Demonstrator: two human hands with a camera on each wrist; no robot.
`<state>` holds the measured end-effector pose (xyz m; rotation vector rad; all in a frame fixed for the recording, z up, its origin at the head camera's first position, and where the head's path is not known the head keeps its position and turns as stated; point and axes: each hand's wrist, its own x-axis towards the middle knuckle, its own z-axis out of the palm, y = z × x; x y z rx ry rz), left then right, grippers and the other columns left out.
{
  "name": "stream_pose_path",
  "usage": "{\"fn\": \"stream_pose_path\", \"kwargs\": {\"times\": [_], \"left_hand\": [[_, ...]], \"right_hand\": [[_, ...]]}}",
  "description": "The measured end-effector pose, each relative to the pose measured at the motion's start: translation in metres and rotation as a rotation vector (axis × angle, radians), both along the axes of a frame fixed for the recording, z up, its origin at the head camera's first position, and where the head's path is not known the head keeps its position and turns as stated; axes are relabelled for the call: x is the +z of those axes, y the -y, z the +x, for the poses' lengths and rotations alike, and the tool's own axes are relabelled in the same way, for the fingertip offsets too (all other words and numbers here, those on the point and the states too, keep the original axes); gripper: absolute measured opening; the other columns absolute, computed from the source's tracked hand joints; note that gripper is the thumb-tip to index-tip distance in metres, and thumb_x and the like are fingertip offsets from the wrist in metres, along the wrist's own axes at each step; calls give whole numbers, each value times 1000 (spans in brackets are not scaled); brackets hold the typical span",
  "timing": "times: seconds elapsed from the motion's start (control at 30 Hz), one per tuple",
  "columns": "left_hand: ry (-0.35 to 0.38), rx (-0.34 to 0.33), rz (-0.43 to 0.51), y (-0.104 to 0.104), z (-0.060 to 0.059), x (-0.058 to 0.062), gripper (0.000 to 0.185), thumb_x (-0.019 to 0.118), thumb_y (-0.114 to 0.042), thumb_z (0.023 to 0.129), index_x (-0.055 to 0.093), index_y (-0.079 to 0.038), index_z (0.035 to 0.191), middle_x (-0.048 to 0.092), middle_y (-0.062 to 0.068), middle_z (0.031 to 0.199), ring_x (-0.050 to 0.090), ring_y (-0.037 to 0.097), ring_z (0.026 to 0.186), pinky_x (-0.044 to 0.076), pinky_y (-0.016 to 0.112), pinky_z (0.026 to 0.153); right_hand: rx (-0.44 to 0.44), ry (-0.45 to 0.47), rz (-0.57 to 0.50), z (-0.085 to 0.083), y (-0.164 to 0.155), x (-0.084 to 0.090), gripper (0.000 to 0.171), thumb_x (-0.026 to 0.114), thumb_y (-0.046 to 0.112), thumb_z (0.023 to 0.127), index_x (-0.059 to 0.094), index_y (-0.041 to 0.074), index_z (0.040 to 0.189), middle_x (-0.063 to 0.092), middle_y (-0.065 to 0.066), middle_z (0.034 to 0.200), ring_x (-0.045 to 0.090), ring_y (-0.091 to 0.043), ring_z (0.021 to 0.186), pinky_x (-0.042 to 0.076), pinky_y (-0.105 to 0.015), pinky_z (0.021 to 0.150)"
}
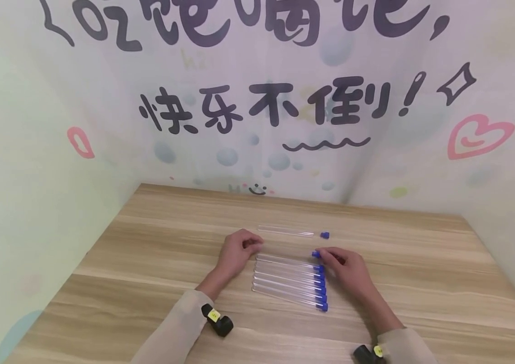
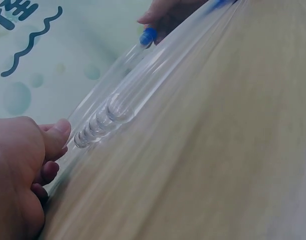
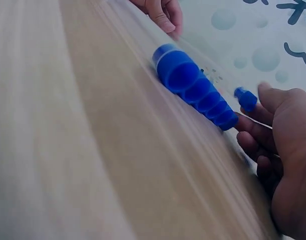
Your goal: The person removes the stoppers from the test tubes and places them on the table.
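Several clear test tubes with blue caps lie side by side on the wooden table; their round ends and caps show in the wrist views. Just behind that row, both hands hold one more tube by its ends. My left hand pinches the closed glass end, thumb against it. My right hand pinches the blue cap at the other end. Farther back lies an uncapped tube with a loose blue cap beside its mouth.
Walls with printed lettering close in the table at the back and on both sides. Bare wood stretches to the left and right of the tubes. A black wrist camera sits on each forearm.
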<state>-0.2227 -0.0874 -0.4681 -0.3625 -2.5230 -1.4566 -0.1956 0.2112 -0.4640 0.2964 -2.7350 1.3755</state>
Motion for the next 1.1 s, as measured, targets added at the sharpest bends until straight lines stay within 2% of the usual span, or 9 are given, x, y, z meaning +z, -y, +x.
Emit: {"fn": "stream_pose_path", "kwargs": {"times": [0.2, 0.5, 0.67, 0.87, 1.1], "left_hand": [[-10, -13, 39, -1, 0, 0, 10, 74, -13, 83, 72, -15, 92, 62, -7, 79, 53, 11, 69, 46, 26, 62], [-58, 5, 86, -5, -3, -1, 13, 71, -17, 87, 71, -18, 100, 63, -11, 84, 53, 10, 71, 47, 25, 63], [-43, 2, 111, -6, -4, -1, 16, 75, -13, 83, 71, -18, 97, 62, -10, 81, 52, 11, 67, 46, 25, 59], [-38, 3, 112, -6, -3, -1, 15, 78, -17, 80, 72, -18, 95, 62, -11, 78, 53, 11, 65, 46, 25, 58], [-23, -9, 106, -7, -4, -1, 13, 78, -16, 81, 73, -19, 93, 61, -10, 75, 51, 11, 64, 44, 24, 57]], "right_hand": [[-31, 10, -46, -6, 7, 2, 29, 68, 39, 88, 71, 21, 110, 66, 3, 94, 58, -18, 87, 48, -26, 74], [-138, -45, -137, -22, 13, 1, 26, 73, 33, 85, 73, 17, 106, 67, -2, 89, 59, -20, 81, 49, -25, 62], [-170, -67, -133, -24, 15, 2, 27, 74, 36, 84, 73, 17, 103, 68, 0, 87, 58, -18, 79, 47, -24, 61], [-183, -112, -134, -23, 15, 3, 24, 76, 31, 83, 74, 15, 100, 70, 1, 91, 58, -17, 78, 45, -21, 60], [-215, -96, -148, -21, 17, 4, 27, 77, 32, 81, 75, 14, 100, 71, 1, 96, 57, -16, 80, 43, -19, 63]]}}
